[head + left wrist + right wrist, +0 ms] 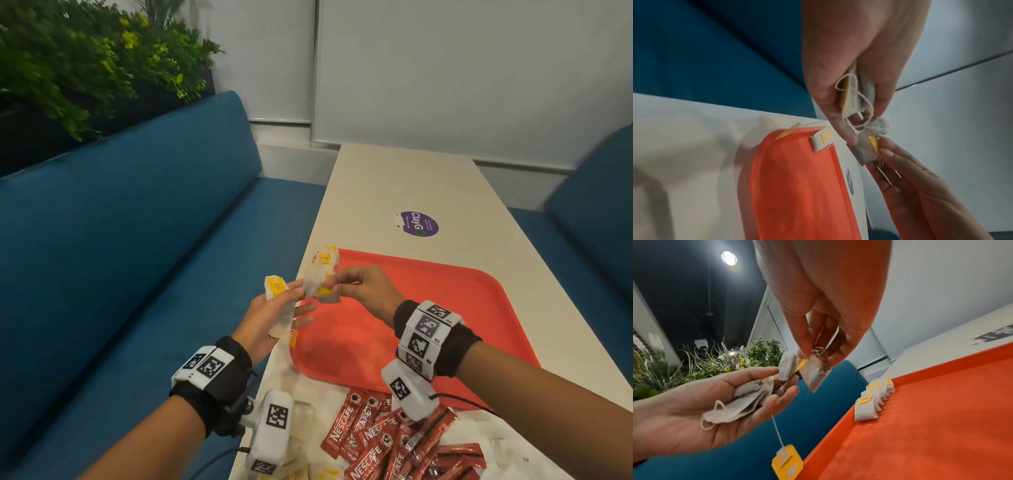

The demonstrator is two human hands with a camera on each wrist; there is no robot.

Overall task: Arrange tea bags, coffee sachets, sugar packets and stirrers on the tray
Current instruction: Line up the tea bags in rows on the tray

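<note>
A red tray (445, 291) lies on the white table (411, 178). Several tea bags with yellow tags stand in a row (326, 256) at its far left corner, also seen as a row (872, 402) in the right wrist view. My left hand (294, 305) hovers over the table's left edge and holds a small bunch of tea bags (744, 404) in its palm, thumb on top. One yellow tag (787, 462) dangles from it on a string. My right hand (330, 282) pinches a single tea bag (813, 374) right beside the left fingertips, above the tray's left rim.
A heap of red Nescafe coffee sachets (394, 442) and more tea bags (308, 472) lie on white paper at the near table edge. A purple sticker (416, 224) sits beyond the tray. Blue benches (137, 240) flank the table; plants (85, 61) stand behind the left one.
</note>
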